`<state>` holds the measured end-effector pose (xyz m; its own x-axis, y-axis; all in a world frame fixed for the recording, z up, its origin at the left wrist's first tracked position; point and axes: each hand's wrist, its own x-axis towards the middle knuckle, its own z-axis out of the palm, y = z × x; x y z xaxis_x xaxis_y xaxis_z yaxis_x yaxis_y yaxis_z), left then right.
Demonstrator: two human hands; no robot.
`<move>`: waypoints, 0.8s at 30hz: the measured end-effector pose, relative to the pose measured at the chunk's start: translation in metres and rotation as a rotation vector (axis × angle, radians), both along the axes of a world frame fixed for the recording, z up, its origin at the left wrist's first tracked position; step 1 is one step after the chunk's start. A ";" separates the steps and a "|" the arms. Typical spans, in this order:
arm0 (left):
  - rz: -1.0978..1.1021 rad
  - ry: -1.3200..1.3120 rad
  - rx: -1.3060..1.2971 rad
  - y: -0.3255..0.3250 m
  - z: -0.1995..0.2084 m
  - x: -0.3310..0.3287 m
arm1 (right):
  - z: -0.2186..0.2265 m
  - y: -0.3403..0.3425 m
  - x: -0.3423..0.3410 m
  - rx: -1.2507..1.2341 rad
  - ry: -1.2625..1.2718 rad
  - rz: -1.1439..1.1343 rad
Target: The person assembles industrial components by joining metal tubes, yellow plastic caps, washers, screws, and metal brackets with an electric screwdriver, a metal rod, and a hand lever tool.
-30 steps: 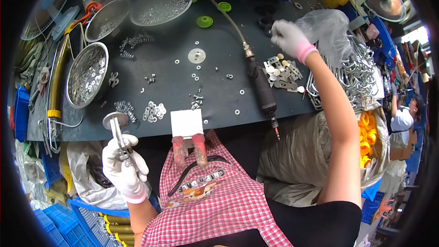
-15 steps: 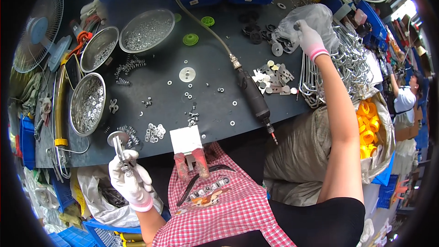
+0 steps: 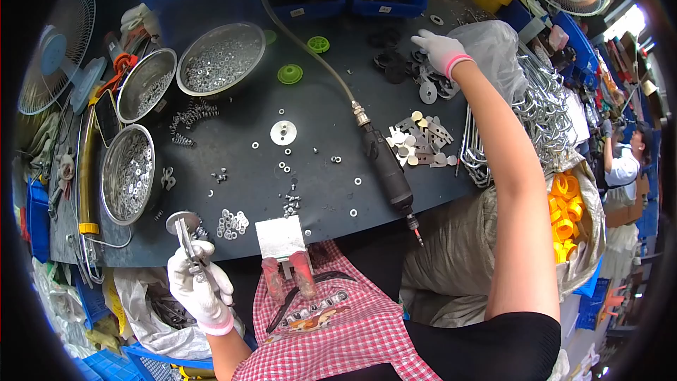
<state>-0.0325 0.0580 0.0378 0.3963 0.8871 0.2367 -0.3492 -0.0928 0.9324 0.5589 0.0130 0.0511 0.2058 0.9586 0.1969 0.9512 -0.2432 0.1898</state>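
My left hand (image 3: pixel 199 286), gloved in white, is closed around a flat metal bracket (image 3: pixel 185 238) just off the table's front edge. A round metal disc (image 3: pixel 182 221) sits at the bracket's upper end. At the far right my right hand (image 3: pixel 438 51), also gloved, has its fingers stretched leftward above black plastic parts (image 3: pixel 396 65), and no held thing shows in it. Beside that hand lie a clear plastic bag (image 3: pixel 493 46) and a grey slotted disc (image 3: pixel 428 92). In front of my apron, a white block (image 3: pixel 279 237) stands between red-wrapped supports (image 3: pixel 302 275).
A black power screwdriver (image 3: pixel 388 169) on a hose lies mid-table. Steel bowls (image 3: pixel 127 175) of washers and nuts stand left. Metal hooks (image 3: pixel 543 109), flat brackets (image 3: pixel 423 142) and a sack of yellow rings (image 3: pixel 564 212) lie right. Springs (image 3: pixel 190 118) and loose nuts (image 3: pixel 290 204) dot the table.
My right hand has moved left from the plastic bag to the black parts; the dark piece seen at its fingertips no longer shows. My left hand still holds the bracket.
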 end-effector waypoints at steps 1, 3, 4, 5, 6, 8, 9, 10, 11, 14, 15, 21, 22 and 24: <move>0.035 -0.008 -0.019 -0.001 0.000 -0.002 | 0.012 0.009 -0.015 -0.161 0.025 -0.266; 0.067 -0.002 -0.037 -0.001 0.000 -0.005 | 0.028 0.008 -0.027 -0.398 0.030 -0.586; 0.059 -0.005 -0.044 0.001 0.000 -0.007 | 0.022 -0.003 -0.020 -0.400 0.027 -0.597; 0.055 -0.012 -0.036 0.002 -0.002 -0.007 | 0.013 -0.017 -0.010 -0.364 0.032 -0.565; 0.051 -0.020 -0.029 0.004 -0.003 -0.007 | 0.005 -0.029 0.000 -0.328 0.036 -0.533; 0.069 -0.003 -0.040 0.006 -0.003 -0.008 | 0.005 -0.032 -0.008 -0.307 0.115 -0.516; 0.085 0.012 -0.048 0.007 -0.002 -0.009 | 0.008 -0.031 -0.011 -0.455 0.086 -0.578; 0.080 0.012 -0.050 0.009 -0.001 -0.009 | 0.011 -0.033 -0.013 -0.603 0.054 -0.648; 0.077 0.010 -0.043 0.011 -0.001 -0.009 | 0.009 -0.040 -0.002 -0.602 0.051 -0.656; 0.066 -0.012 -0.015 0.015 0.000 -0.008 | 0.008 -0.046 0.016 -0.747 -0.006 -0.456; 0.076 -0.027 -0.007 0.015 0.000 -0.008 | 0.010 -0.038 0.015 -0.605 0.006 -0.513; 0.075 -0.021 -0.039 0.019 0.001 -0.007 | -0.003 0.012 -0.009 -0.046 0.250 -0.384; 0.085 -0.010 -0.059 0.019 0.002 -0.006 | -0.001 0.021 -0.014 -0.201 0.285 -0.510; 0.063 -0.029 -0.011 0.018 0.001 -0.006 | 0.006 0.031 -0.021 -0.358 0.320 -0.630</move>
<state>-0.0383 0.0764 0.0386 0.3330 0.9126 0.2371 -0.3697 -0.1049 0.9232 0.5374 0.0437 0.0568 0.7256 0.6363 -0.2618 0.6760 -0.7303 0.0986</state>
